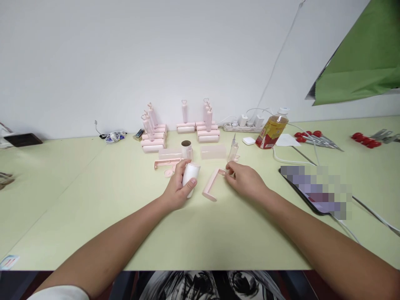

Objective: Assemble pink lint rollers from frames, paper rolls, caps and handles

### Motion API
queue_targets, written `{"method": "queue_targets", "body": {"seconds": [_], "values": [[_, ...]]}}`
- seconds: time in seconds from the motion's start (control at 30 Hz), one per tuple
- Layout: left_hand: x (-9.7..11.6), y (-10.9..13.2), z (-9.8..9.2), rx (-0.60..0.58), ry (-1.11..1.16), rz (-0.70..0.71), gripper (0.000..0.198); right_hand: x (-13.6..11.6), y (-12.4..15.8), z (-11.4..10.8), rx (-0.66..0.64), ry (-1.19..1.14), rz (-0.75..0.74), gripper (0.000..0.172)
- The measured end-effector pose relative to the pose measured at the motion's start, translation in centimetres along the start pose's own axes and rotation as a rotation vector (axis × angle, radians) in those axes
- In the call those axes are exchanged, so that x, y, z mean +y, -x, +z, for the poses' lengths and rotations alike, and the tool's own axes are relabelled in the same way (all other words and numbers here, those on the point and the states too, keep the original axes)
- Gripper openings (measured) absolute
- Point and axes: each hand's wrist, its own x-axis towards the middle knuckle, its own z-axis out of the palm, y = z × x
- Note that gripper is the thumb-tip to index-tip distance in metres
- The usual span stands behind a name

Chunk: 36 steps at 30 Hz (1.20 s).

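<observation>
My left hand (178, 186) is closed round a white paper roll (190, 174) held upright-tilted just above the pale green table (125, 208). My right hand (245, 180) pinches one end of a pink U-shaped bracket (212, 184) that lies on the table between both hands. Just beyond lie loose pink parts: a flat frame piece (167, 163), a round cap (168, 173), a translucent cover (213, 151) and a roll with a brown core (186, 148).
Several assembled pink lint rollers (181, 127) stand at the back. A power strip (242, 124), a tilted drink bottle (271, 130), red-handled tools (314, 137) and a phone (312, 187) with cables lie to the right. A green sheet (362, 58) hangs top right.
</observation>
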Motion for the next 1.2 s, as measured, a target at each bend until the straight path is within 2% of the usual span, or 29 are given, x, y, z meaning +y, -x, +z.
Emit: {"method": "queue_targets", "body": {"seconds": [0.1,0.27,0.4,0.6,0.73,0.87,0.97,1.13,1.2], "values": [[0.2,-0.2,0.2,-0.032,0.146,-0.123,0.061,0.3,-0.3,0.9,0.01,-0.079,-0.09,0.042],[0.6,-0.9,0.3,-0.057,0.416,-0.377,0.061,-0.5,-0.3,1.5,-0.024,-0.099,-0.154,0.033],[0.7,-1.5,0.0,-0.043,0.589,-0.484,0.06,-1.1,0.3,1.0,0.02,-0.142,-0.143,0.035],[0.8,-1.6,-0.1,-0.05,0.575,-0.52,0.065,-1.2,0.8,0.2,0.054,-0.206,-0.132,0.023],[0.7,-1.5,0.0,-0.05,0.569,-0.516,0.065,-1.4,0.9,0.4,0.02,-0.268,-0.118,0.021],[1.0,-1.5,0.2,-0.033,0.547,-0.527,0.065,-0.9,0.7,0.9,-0.076,-0.388,-0.146,0.032],[1.1,-1.5,0.4,-0.02,0.536,-0.517,0.067,-0.4,0.6,0.9,-0.177,-0.434,-0.176,0.033],[1.1,-1.4,0.5,-0.028,0.527,-0.495,0.069,0.2,0.7,0.2,-0.228,-0.42,-0.267,0.045],[1.1,-1.5,0.4,-0.031,0.52,-0.496,0.069,0.4,0.7,-0.1,-0.266,-0.414,-0.294,0.043]]}}
